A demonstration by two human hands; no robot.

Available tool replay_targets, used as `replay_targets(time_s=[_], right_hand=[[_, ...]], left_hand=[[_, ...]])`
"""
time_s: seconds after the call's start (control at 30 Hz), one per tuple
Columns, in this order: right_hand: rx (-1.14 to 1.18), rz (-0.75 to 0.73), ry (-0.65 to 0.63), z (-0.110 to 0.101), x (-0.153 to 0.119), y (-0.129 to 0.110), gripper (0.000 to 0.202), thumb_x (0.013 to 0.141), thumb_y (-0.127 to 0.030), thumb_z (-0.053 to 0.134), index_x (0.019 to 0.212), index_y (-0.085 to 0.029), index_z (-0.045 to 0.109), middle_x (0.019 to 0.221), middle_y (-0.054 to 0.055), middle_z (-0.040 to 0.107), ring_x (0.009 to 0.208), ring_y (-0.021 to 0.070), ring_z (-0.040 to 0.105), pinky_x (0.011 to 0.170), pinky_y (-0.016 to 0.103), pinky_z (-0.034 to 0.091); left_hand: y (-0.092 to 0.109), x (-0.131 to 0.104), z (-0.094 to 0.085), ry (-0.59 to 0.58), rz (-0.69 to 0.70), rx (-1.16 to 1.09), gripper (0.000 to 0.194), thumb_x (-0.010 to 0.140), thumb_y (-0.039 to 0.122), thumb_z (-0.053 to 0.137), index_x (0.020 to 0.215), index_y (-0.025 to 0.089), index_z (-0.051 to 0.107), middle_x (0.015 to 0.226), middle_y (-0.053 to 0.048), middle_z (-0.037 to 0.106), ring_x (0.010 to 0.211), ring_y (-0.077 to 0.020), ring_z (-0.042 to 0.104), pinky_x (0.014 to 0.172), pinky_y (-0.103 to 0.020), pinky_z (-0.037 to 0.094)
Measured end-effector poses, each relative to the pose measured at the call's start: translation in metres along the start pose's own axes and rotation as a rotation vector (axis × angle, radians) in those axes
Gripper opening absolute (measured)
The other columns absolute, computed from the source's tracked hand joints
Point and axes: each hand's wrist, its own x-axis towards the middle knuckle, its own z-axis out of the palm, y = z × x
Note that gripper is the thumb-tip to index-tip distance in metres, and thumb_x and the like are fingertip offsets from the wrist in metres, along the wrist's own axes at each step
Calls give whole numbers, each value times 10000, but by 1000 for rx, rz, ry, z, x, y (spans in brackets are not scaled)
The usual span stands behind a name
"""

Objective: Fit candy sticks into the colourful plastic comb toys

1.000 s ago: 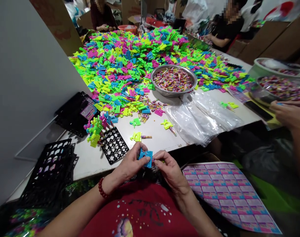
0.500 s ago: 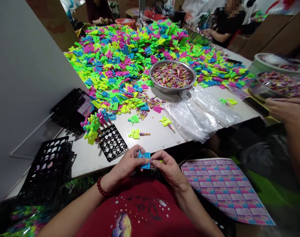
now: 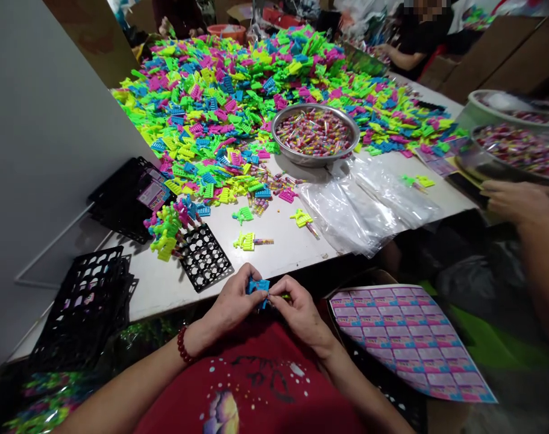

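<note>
A bright blue toothed plastic toy piece (image 3: 262, 284) is held by my left hand (image 3: 235, 296), its thumb pressed across the front. Close against the piece's right edge, the fingertips of my right hand (image 3: 298, 306) pinch what looks like a small candy tube, almost wholly hidden by the fingers. Both hands are over my lap, just before the table edge. Beyond them lies a yellow toy piece (image 3: 244, 242) with a printed candy tube (image 3: 264, 242) joined to its end. A black grid tray (image 3: 206, 258) stands left of it, with several coloured toys upright along its left side.
A large heap of coloured toy pieces (image 3: 202, 102) covers the back of the table. A steel bowl (image 3: 296, 158) holds candy tubes, with clear plastic bags (image 3: 369, 208) in front. Stacked black trays (image 3: 82, 307) lie left; a printed label sheet (image 3: 410, 337) lies right. A co-worker's hand (image 3: 520, 202) is at right.
Both hands and the blue piece have shifted slightly left and up in view. My right fingertips have closed in on the piece's edge, and the piece is turned a little.
</note>
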Motion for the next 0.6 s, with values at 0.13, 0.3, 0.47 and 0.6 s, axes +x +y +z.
replay_targets(time_s=[0.13, 0.3, 0.47, 0.6], right_hand=[[216, 129, 11, 0, 6, 7, 212, 816, -399, 747, 852, -204, 671, 804, -7, 640, 740, 142, 578, 693, 260, 456], [507, 242, 50, -5, 13, 11, 378, 696, -400, 867, 983, -207, 716, 870, -7, 687, 738, 111, 609, 726, 234, 484], [579, 275, 82, -5, 10, 8, 326, 668, -372, 894, 900, -199, 744, 823, -15, 695, 696, 83, 603, 701, 196, 484], [587, 293, 81, -1, 9, 6, 298, 664, -363, 894, 867, -195, 753, 790, -15, 695, 676, 84, 597, 686, 197, 486]], left_hand=[[-6, 3, 6, -45, -104, -327, 413, 671, 332, 788, 918, 201, 484, 742, 39, 573, 644, -132, 574, 571, -249, 506], [-6, 4, 7, -84, -187, -596, 485, 613, 283, 854, 939, 192, 505, 834, 0, 645, 740, -157, 655, 640, -275, 577], [-10, 0, 5, -146, -172, -584, 422, 659, 335, 843, 918, 173, 553, 688, 17, 625, 548, -113, 573, 419, -187, 484], [-11, -2, 7, -157, -143, -576, 356, 694, 358, 821, 861, 160, 576, 576, 41, 580, 429, -74, 473, 349, -155, 395]])
